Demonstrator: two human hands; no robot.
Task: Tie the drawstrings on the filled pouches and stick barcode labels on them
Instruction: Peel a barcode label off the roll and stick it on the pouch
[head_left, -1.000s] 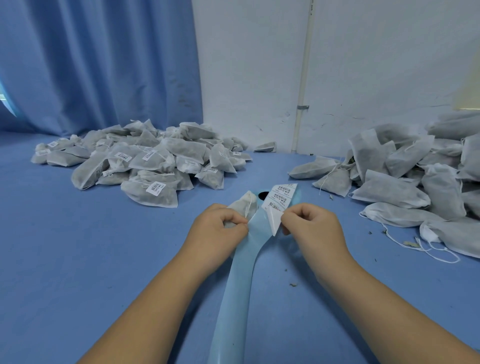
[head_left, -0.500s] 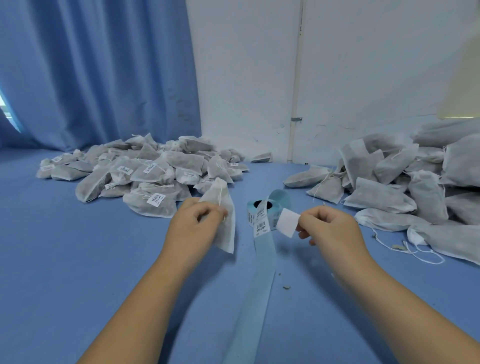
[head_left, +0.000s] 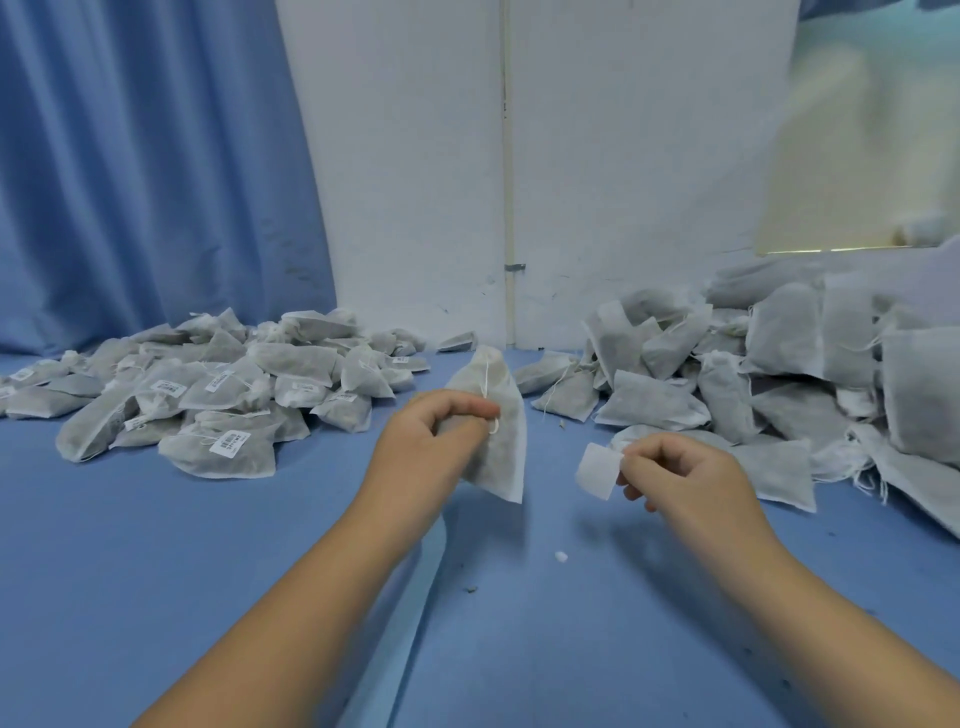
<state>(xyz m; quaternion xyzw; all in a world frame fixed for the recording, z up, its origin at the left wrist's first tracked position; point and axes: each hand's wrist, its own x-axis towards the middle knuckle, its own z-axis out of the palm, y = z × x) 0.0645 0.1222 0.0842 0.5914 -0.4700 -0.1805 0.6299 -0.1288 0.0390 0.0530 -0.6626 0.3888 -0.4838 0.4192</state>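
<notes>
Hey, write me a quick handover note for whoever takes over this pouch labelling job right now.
Left hand grips a pouch above the table; its top looks cinched.
Right hand pinches a label, apart from the pouch.
Done: labelled pile, far left.
Left to do: stick this label on, then work through the unlabelled pile at right.

blue curtain (head_left: 145, 171) hangs at far left. white wall (head_left: 634, 156) spans far centre, carrying a vertical pipe (head_left: 508, 156) fixed by a clamp (head_left: 514, 267). blue work surface (head_left: 156, 545) covers the near area. small white crumb (head_left: 561, 557) lies near centre.
</notes>
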